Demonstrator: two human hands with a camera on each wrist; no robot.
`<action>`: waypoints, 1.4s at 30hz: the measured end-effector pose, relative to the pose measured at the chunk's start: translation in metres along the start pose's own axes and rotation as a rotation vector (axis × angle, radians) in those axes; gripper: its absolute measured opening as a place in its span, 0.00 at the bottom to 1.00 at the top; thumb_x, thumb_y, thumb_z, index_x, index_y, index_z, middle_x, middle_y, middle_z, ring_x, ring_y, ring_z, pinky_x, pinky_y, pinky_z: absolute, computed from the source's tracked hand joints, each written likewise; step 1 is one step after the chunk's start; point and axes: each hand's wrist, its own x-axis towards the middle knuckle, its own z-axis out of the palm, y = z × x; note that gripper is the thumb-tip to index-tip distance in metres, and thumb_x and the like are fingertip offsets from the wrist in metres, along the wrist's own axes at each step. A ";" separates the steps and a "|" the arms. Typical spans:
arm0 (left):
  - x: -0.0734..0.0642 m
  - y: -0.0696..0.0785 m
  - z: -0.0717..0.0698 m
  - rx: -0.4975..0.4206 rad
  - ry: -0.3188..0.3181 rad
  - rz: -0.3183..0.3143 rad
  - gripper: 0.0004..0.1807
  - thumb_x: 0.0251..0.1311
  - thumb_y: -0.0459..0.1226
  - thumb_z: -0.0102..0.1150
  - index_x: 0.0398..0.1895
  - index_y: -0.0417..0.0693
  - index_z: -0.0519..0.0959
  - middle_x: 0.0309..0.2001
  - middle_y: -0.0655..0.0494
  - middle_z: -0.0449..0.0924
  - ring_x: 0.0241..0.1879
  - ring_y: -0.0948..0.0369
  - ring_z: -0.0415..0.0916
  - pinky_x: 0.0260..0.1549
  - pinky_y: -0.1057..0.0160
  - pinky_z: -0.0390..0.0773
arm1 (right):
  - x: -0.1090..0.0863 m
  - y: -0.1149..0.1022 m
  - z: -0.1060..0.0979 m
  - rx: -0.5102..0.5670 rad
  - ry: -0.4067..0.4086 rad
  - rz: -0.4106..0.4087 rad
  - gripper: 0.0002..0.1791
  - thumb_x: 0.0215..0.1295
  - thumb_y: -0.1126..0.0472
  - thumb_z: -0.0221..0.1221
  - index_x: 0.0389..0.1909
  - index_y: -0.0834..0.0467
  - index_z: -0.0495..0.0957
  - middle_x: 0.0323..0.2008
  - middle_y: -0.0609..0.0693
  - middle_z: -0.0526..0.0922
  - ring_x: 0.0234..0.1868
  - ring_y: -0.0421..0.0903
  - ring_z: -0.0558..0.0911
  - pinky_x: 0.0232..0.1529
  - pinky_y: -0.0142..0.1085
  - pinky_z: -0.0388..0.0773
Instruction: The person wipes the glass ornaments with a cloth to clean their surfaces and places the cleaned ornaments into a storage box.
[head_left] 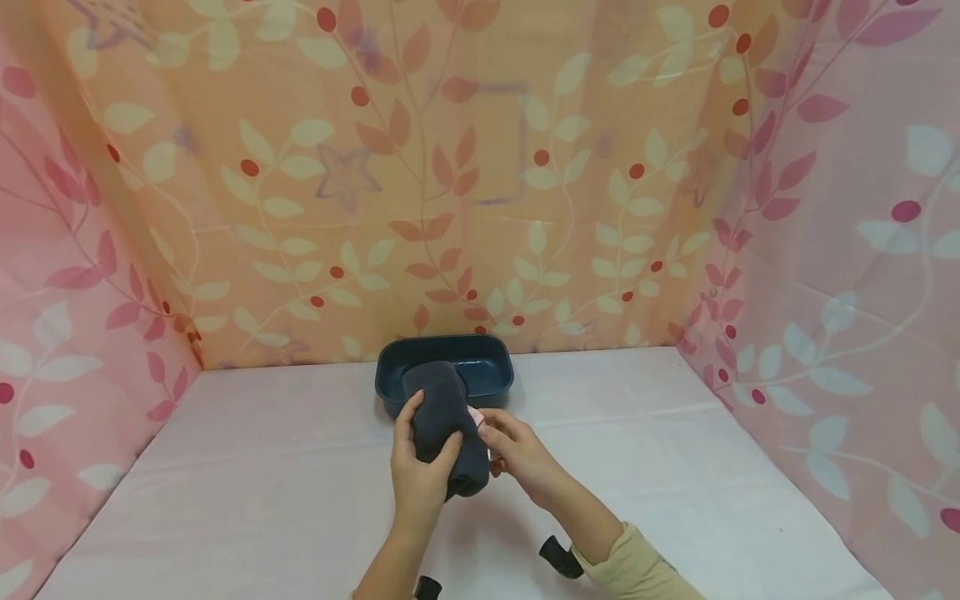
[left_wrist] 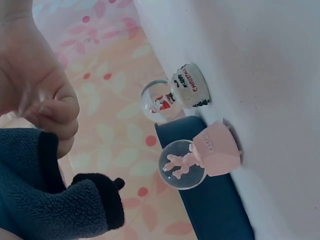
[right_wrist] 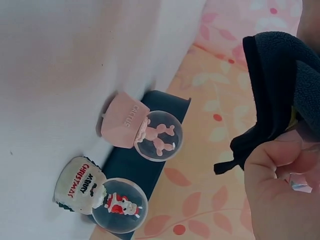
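My left hand [head_left: 420,479] grips a dark blue-grey fleece bundle [head_left: 442,417] with black edging, thumb and fingers curled round it. The black-edged mouth of the fleece [right_wrist: 252,90] shows in the right wrist view. At its right side, my right hand [head_left: 521,454] curls its fingers round a small pale, pinkish shiny piece [right_wrist: 301,184], mostly hidden by the fingers. Two snow globes stand on the table beyond the hands: a pink one marked CACTUS [left_wrist: 216,149] and a white Merry Christmas one [left_wrist: 191,87]. Both are largely covered by hands and fleece in the head view.
A dark blue rectangular bin [head_left: 487,379] sits at the table's back, behind the snow globes. White cloth covers the table [head_left: 262,483]. Leaf-patterned curtains [head_left: 465,208] enclose the back and both sides. Black wrist mounts [head_left: 561,557] show by the forearms.
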 end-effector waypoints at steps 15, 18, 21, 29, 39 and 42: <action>0.012 -0.002 -0.013 -0.138 0.074 -0.113 0.37 0.60 0.25 0.59 0.72 0.46 0.57 0.66 0.45 0.60 0.62 0.51 0.62 0.49 0.71 0.74 | -0.003 0.006 -0.001 0.075 -0.017 0.022 0.28 0.72 0.57 0.54 0.66 0.68 0.63 0.37 0.54 0.76 0.28 0.44 0.76 0.30 0.31 0.75; 0.017 0.002 -0.020 -0.147 0.052 -0.149 0.37 0.60 0.24 0.58 0.72 0.46 0.57 0.68 0.45 0.58 0.62 0.51 0.61 0.49 0.71 0.73 | -0.002 0.007 -0.006 0.077 0.045 0.056 0.28 0.69 0.57 0.57 0.62 0.71 0.65 0.39 0.54 0.76 0.31 0.45 0.74 0.33 0.32 0.72; 0.020 0.008 -0.028 -0.192 -0.032 -0.168 0.38 0.58 0.22 0.58 0.71 0.45 0.58 0.67 0.43 0.60 0.60 0.50 0.64 0.48 0.68 0.76 | -0.001 0.005 -0.010 0.071 0.070 0.060 0.26 0.68 0.57 0.57 0.60 0.70 0.67 0.39 0.53 0.76 0.34 0.47 0.73 0.36 0.34 0.71; 0.016 0.014 -0.025 -0.117 -0.287 -0.189 0.42 0.56 0.27 0.65 0.72 0.52 0.57 0.63 0.43 0.66 0.53 0.49 0.72 0.46 0.58 0.80 | 0.005 0.000 -0.014 -0.026 -0.053 -0.059 0.25 0.73 0.51 0.53 0.59 0.65 0.66 0.38 0.54 0.74 0.30 0.48 0.78 0.34 0.35 0.78; 0.008 0.005 -0.012 0.106 -0.205 -0.102 0.39 0.56 0.30 0.65 0.71 0.55 0.61 0.56 0.42 0.67 0.49 0.47 0.71 0.41 0.54 0.79 | 0.009 -0.001 -0.011 -0.232 -0.131 -0.145 0.22 0.75 0.51 0.49 0.60 0.63 0.65 0.31 0.51 0.70 0.28 0.46 0.70 0.29 0.34 0.71; 0.008 0.002 -0.012 0.107 -0.147 -0.113 0.37 0.55 0.27 0.63 0.69 0.55 0.64 0.55 0.43 0.69 0.49 0.48 0.71 0.42 0.55 0.78 | 0.009 0.001 -0.010 -0.238 -0.138 -0.173 0.20 0.75 0.54 0.49 0.59 0.63 0.65 0.33 0.51 0.70 0.28 0.45 0.70 0.28 0.33 0.70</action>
